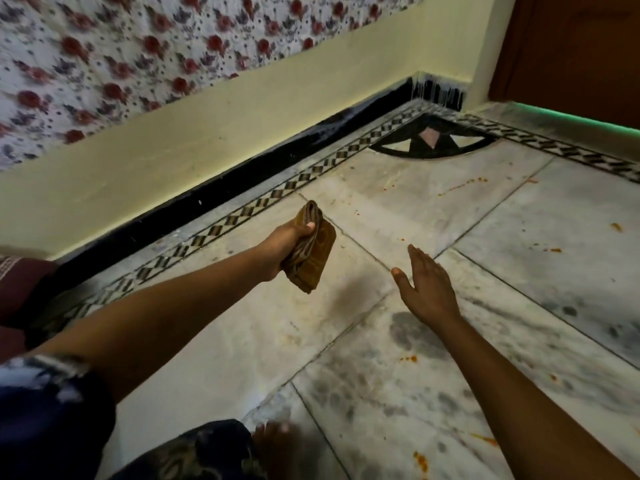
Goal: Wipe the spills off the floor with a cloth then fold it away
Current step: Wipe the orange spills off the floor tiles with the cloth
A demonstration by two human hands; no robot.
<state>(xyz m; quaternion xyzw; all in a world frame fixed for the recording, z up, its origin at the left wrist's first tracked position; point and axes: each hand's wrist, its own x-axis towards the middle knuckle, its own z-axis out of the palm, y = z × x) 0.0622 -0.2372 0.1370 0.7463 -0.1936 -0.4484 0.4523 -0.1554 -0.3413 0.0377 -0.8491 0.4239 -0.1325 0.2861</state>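
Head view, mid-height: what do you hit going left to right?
Maroon fabric at the left edge → checkered floor border → left hand gripping the folded brown cloth → right hand, open and empty → orange spill spots on the marble floor.

Dim, warm indoor light. Soft shadows of the arms smudge the white veined marble floor (346, 341). The red-flowered wallpaper (138, 64) is motion-blurred, straight lines bow near the edges, and a green glow rims the dark brown wooden door (571, 46).
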